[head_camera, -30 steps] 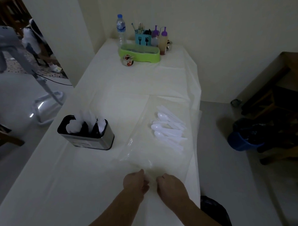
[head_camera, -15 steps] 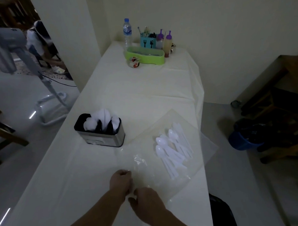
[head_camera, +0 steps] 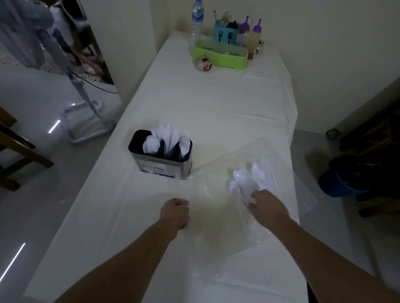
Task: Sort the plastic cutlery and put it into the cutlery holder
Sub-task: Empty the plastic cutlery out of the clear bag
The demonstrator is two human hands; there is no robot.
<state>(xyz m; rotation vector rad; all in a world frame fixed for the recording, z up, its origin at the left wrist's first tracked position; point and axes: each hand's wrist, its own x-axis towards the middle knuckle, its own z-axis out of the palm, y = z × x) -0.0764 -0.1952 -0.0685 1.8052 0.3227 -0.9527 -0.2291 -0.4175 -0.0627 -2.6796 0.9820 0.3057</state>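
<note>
Left hand (head_camera: 175, 212) is sitting curled on the bench (head_camera: 215, 110), knuckles up, at the near-left edge of the clear plastic bag (head_camera: 210, 221); can't tell whether it's actually pinching the film. Right hand (head_camera: 267, 205) is reaching onto the pile of white plastic spoons (head_camera: 247, 179), fingers bent down over the handle ends and touching them; grip isn't readable, blurred.

Spoons are lying loose on or in the bag, right side of the bench, close to its right edge. Cutlery holder (head_camera: 162, 158) is standing upright just left of the pile, touching the bag's far-left corner. It's already carrying white cutlery: spoons on the left, knives in the middle, forks (head_camera: 184, 144) on the right.

Nothing is sitting between the pile and the holder apart from bag film.

Far end of the bench, well apart: water bottle (head_camera: 197, 15), green tray (head_camera: 220, 56), teal utensil caddy (head_camera: 225, 36), two purple-capped sauce bottles (head_camera: 251, 36), a small round ornament (head_camera: 204, 62) in front of the tray.

On the floor: blue bucket (head_camera: 339, 181) to the right, white fan stand (head_camera: 87, 123) to the left.
</note>
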